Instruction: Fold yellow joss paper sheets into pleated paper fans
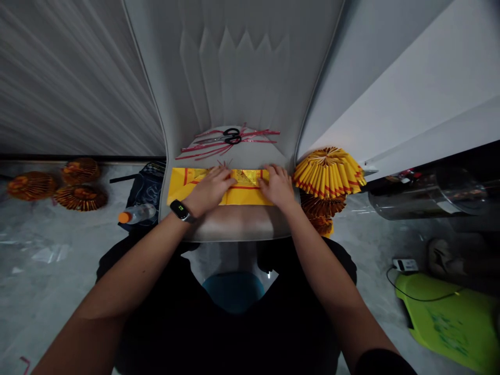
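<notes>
A folded yellow paper sheet (245, 196) with red lines and a gold printed patch lies across the front of a grey chair seat (234, 221). My left hand (211, 188) rests flat on the left half of the sheet, fingers stretched toward its far edge. On the right part, my right hand (278, 186) presses down with its fingers laid over the paper. Neither hand grips anything that I can see. Beyond the sheet, black-handled scissors (231, 136) lie among several red plastic strips (195, 151).
Pleated yellow paper fans (328, 172) are stacked right of the seat. Several similar pleated pieces (80, 198) lie on the floor at left. A bottle with an orange cap (137, 213) rests by a dark bag (146, 190). A green stool (449, 317) stands at lower right.
</notes>
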{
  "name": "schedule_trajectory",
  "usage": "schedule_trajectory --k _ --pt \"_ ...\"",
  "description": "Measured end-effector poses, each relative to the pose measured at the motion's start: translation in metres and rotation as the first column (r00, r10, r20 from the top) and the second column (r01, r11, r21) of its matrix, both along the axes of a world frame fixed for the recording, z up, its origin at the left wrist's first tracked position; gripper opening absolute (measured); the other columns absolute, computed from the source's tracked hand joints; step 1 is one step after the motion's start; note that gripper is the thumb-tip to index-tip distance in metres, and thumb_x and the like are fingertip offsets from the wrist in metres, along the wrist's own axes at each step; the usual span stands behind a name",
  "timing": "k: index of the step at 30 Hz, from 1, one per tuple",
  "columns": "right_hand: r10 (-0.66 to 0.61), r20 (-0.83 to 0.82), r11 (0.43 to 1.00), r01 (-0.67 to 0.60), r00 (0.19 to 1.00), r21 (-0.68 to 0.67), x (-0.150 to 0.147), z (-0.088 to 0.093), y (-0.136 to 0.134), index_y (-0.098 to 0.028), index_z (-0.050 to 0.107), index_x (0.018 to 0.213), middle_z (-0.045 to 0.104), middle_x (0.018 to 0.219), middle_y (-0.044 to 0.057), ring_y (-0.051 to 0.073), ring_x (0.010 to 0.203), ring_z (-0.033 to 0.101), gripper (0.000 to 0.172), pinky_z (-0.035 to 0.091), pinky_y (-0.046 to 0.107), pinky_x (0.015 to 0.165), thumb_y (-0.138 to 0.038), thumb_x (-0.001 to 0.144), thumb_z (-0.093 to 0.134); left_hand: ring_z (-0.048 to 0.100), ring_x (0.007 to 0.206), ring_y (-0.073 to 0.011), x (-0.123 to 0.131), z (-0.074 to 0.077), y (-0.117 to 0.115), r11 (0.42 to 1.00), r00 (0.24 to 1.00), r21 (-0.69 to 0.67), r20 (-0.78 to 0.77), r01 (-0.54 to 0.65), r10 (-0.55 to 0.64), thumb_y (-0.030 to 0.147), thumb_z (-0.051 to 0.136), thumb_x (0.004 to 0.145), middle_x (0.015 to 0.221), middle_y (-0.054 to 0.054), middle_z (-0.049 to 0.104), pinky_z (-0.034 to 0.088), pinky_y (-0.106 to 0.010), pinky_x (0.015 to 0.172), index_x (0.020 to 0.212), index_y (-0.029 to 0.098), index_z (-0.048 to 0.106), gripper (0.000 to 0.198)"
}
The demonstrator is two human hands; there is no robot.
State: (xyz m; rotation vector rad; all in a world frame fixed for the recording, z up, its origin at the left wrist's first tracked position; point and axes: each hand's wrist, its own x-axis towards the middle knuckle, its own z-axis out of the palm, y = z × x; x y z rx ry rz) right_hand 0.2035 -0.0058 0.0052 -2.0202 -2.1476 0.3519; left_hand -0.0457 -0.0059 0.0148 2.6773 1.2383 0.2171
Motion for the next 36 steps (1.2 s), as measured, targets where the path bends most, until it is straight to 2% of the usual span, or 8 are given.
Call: schedule_trajectory --k 5,10,13,16,19,22,31,36 --pt "0.054 -0.073 0.984 -0.04 0.996 0.172 0.008 -0.008 -0.001 -0.016 0.069 0.128 0.062 0.141 0.019 0.038 0.13 0.056 0.034 0.046 0.056 0.111 -0.026 0.096 0.063 0.055 0.139 -0.0345 0.012 -0.015 -0.006 1.0 1.0 -0.012 -0.004 0.002 -0.002 0.032 0.055 0.102 0.134 -0.017 0.067 0.033 -0.057 0.127 0.129 0.016 0.072 0.036" --pt "0.201 -0.253 0.972 -0.16 0.946 0.175 0.009 -0.005 -0.009 -0.02 0.07 0.118 0.075 0.115 0.012 0.029 0.109 0.069 0.024 0.055 0.045 0.101 -0.024 0.097 0.062 0.042 0.15 -0.0438 0.011 -0.018 -0.008 0.999 0.996 -0.036 -0.082 -0.024 0.021 0.052 0.071 0.094 0.148 -0.022 0.06 0.02 -0.064 0.13 0.142 0.011 0.064 0.064" --pt "0.365 -0.305 0.931 -0.346 0.88 0.115 0.009 -0.004 -0.021 -0.02 0.07 0.125 0.075 0.126 0.011 0.026 0.118 0.069 0.03 0.054 0.042 0.106 -0.019 0.097 0.059 0.034 0.155 -0.0461 0.012 -0.017 -0.01 0.997 0.993 -0.042 -0.097 -0.068 0.064 0.054 0.074 0.092 0.161 -0.025 0.048 0.017 -0.065 0.131 0.157 0.008 0.049 0.084" --pt "0.491 -0.198 0.869 -0.494 0.848 0.041 0.009 -0.005 -0.033 -0.016 0.071 0.132 0.066 0.145 0.016 0.03 0.139 0.059 0.037 0.046 0.048 0.118 -0.02 0.096 0.064 0.029 0.158 -0.0477 0.012 -0.016 -0.011 0.998 0.995 -0.043 -0.086 -0.046 0.042 0.052 0.074 0.093 0.173 -0.02 0.031 0.018 -0.066 0.13 0.168 0.015 0.031 0.094" --pt "0.526 -0.115 0.844 -0.534 0.843 -0.048 0.011 -0.007 -0.041 -0.014 0.068 0.139 0.057 0.156 0.019 0.034 0.15 0.049 0.043 0.039 0.054 0.124 -0.027 0.098 0.065 0.023 0.16 -0.0489 0.011 -0.016 -0.012 0.998 0.993 -0.053 -0.118 0.024 -0.03 0.047 0.066 0.1 0.175 -0.009 0.029 0.013 -0.071 0.129 0.163 0.028 0.045 0.069" --pt "0.522 -0.097 0.842 -0.531 0.847 -0.099 0.013 -0.006 -0.044 -0.014 0.063 0.146 0.05 0.162 0.021 0.034 0.156 0.041 0.05 0.033 0.057 0.127 -0.031 0.099 0.064 0.023 0.16 -0.0473 0.01 -0.017 -0.013 0.997 0.989 -0.067 -0.144 0.033 -0.042 0.046 0.061 0.103 0.172 -0.006 0.038 0.009 -0.071 0.13 0.155 0.03 0.057 0.054" --pt "0.525 -0.103 0.828 -0.535 0.845 -0.17 0.01 0.007 -0.041 -0.014 0.071 0.135 0.059 0.155 0.019 0.034 0.151 0.049 0.037 0.037 0.055 0.125 -0.02 0.1 0.06 0.025 0.161 -0.0439 0.017 -0.008 -0.009 0.996 0.979 -0.078 -0.197 0.035 -0.049 0.03 0.06 0.103 0.168 -0.006 0.045 0.015 -0.073 0.128 0.15 0.029 0.062 0.048" --pt "0.479 -0.105 0.86 -0.49 0.871 -0.14 0.001 0.004 -0.039 -0.009 0.063 0.144 0.057 0.156 0.021 0.033 0.154 0.045 0.045 0.035 0.051 0.127 -0.017 0.101 0.056 0.021 0.162 -0.0426 0.02 -0.005 -0.005 0.992 0.987 -0.111 -0.145 0.051 -0.067 0.025 0.064 0.099 0.167 -0.006 0.046 0.013 -0.075 0.128 0.146 0.028 0.065 0.048"
